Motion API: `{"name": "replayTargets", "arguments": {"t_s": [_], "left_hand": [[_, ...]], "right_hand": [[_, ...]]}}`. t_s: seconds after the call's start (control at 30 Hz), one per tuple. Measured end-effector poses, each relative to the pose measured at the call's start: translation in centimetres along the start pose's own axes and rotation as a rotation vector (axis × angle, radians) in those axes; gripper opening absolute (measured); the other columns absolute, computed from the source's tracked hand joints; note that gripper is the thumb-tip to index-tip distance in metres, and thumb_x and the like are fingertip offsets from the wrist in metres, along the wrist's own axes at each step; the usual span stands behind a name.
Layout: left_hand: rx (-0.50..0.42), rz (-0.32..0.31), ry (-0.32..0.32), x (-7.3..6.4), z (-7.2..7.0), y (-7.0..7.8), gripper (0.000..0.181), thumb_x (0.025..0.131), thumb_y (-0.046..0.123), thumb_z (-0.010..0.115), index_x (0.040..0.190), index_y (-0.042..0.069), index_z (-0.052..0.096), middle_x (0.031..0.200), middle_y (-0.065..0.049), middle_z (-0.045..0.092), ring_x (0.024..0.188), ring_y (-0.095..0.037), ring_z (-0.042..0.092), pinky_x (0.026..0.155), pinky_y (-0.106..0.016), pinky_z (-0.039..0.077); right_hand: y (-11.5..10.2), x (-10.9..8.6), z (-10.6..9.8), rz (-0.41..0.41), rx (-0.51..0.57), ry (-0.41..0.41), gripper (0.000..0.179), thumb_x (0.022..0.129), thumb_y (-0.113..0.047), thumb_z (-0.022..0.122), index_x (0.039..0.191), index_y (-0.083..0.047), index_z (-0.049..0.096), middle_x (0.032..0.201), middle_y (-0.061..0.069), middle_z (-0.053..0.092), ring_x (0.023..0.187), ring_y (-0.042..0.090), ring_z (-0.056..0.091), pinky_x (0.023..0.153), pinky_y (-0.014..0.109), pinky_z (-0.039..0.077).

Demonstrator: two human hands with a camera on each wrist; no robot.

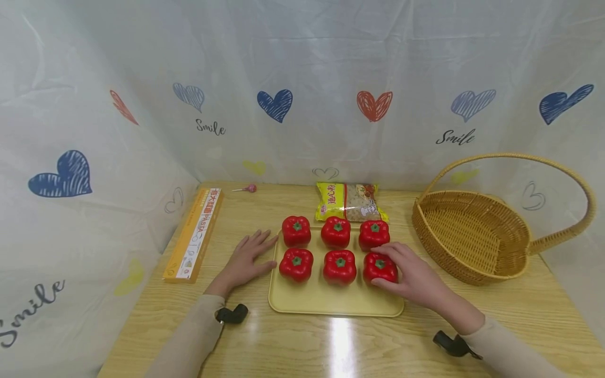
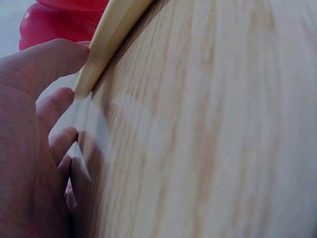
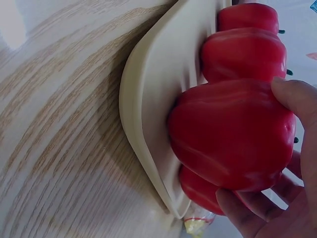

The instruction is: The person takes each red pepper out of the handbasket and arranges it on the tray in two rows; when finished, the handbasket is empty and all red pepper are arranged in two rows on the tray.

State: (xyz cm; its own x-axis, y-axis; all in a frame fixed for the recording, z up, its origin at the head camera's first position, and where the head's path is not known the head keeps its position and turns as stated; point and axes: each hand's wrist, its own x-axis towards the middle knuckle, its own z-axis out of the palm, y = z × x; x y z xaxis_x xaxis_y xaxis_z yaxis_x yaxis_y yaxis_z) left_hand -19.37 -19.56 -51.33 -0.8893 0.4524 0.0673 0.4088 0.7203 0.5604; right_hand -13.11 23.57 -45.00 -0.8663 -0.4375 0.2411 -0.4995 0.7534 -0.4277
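Observation:
Red bell peppers with green stems, several in two rows, sit on a pale yellow tray [image 1: 302, 304]. My right hand [image 1: 413, 275] grips the front-right bell pepper [image 1: 382, 269], thumb on its near side and fingers round its far side. In the right wrist view that bell pepper [image 3: 233, 134] still appears at the tray's surface; whether its base touches is hidden. My left hand [image 1: 246, 262] rests at the tray's left edge with fingers spread. Seen from the left wrist, its thumb and a fingertip touch the tray rim [image 2: 106, 44], holding nothing.
Behind the tray lies a yellow bag of pasta [image 1: 352, 202]. A wicker basket [image 1: 472, 236] with a tall handle stands on the right. An orange pasta box [image 1: 193, 236] lies far left, with a lollipop [image 1: 250, 188] near the back edge. A printed curtain [image 1: 321, 142] closes off the back.

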Motion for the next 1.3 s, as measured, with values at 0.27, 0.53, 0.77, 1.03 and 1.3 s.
{"name": "replayTargets", "arguments": {"t_s": [0.27, 0.53, 0.77, 1.03, 1.3], "left_hand": [[-0.005, -0.01, -0.004, 0.0, -0.1, 0.1, 0.072, 0.093, 0.048, 0.067, 0.156, 0.021, 0.045, 0.164, -0.01, 0.032, 0.155, -0.035, 0.017, 0.124, -0.055, 0.006], [-0.007, -0.002, 0.004, 0.0, 0.0, -0.2, 0.071, 0.094, 0.048, 0.067, 0.156, 0.021, 0.045, 0.164, -0.01, 0.033, 0.155, -0.035, 0.017, 0.124, -0.055, 0.006], [-0.003, -0.003, -0.001, 0.0, 0.1, -0.3, 0.071, 0.094, 0.049, 0.067, 0.156, 0.022, 0.044, 0.165, -0.009, 0.032, 0.155, -0.034, 0.017, 0.124, -0.055, 0.006], [-0.003, 0.0, 0.005, 0.1, 0.0, -0.2, 0.071, 0.094, 0.049, 0.067, 0.156, 0.022, 0.044, 0.164, -0.01, 0.032, 0.155, -0.035, 0.017, 0.124, -0.056, 0.007], [-0.057, 0.005, 0.02, -0.1, -0.2, -0.3, 0.068, 0.095, 0.043, 0.067, 0.155, 0.018, 0.046, 0.163, -0.011, 0.035, 0.154, -0.035, 0.019, 0.124, -0.054, 0.006]], "right_hand": [[0.1, 0.1, 0.2, 0.014, 0.025, -0.013, 0.06, 0.082, -0.041, 0.086, 0.13, -0.013, 0.064, 0.132, 0.008, 0.06, 0.123, 0.031, 0.056, 0.1, 0.054, 0.051], [0.0, 0.0, 0.3, 0.014, 0.003, -0.016, 0.062, 0.082, -0.044, 0.085, 0.133, -0.014, 0.064, 0.134, 0.007, 0.059, 0.125, 0.03, 0.055, 0.1, 0.054, 0.051], [0.1, -0.2, 0.3, -0.005, -0.006, 0.004, 0.062, 0.083, -0.044, 0.084, 0.133, -0.013, 0.064, 0.135, 0.008, 0.058, 0.125, 0.031, 0.054, 0.099, 0.056, 0.051], [0.4, -0.6, -0.2, 0.008, -0.017, 0.014, 0.063, 0.086, -0.047, 0.08, 0.136, -0.014, 0.062, 0.136, 0.009, 0.059, 0.126, 0.032, 0.054, 0.099, 0.057, 0.051], [1.0, -0.9, -1.3, 0.002, -0.006, 0.032, 0.052, 0.093, -0.031, 0.076, 0.137, -0.009, 0.061, 0.134, 0.012, 0.059, 0.123, 0.035, 0.056, 0.096, 0.06, 0.051]]}}
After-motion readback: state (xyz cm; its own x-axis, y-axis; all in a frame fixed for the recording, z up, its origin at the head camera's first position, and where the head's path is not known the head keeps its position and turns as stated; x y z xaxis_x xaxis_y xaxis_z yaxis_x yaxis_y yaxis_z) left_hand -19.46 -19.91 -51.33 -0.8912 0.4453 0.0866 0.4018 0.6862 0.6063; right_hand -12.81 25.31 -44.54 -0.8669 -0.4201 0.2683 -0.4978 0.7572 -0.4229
